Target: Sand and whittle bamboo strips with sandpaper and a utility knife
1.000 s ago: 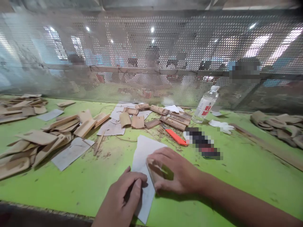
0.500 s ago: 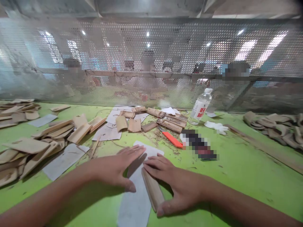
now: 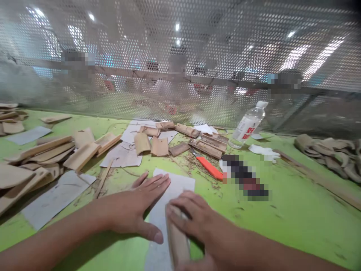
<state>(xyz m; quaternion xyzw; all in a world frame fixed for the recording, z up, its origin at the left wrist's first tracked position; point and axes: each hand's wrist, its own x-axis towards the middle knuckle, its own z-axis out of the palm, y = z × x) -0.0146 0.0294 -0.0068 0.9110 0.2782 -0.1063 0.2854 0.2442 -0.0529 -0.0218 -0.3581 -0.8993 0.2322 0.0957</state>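
A strip of grey-white paper-like sheet (image 3: 179,183) lies on the green tabletop in front of me. Flat over its left edge rests my left hand (image 3: 135,209), fingers stretched out and thumb apart, holding nothing. My right hand (image 3: 204,222) grips a split bamboo piece (image 3: 178,241), long and slightly curved, that lies lengthwise on the sheet. The fingers curl over its far end and the thumb is at its near end, partly blurred.
Bamboo pieces (image 3: 45,154) pile up at left, with more (image 3: 142,143) beyond my hands. Right of those lie an orange utility knife (image 3: 210,168) and a blurred-out dark object (image 3: 245,177). A plastic bottle (image 3: 248,126) tilts near the perforated screen (image 3: 158,86). A long strip (image 3: 316,177) lies at right.
My right hand has closed around the bamboo piece and drawn it nearer to me along the sheet. My left hand remains flat. The view has tilted down.
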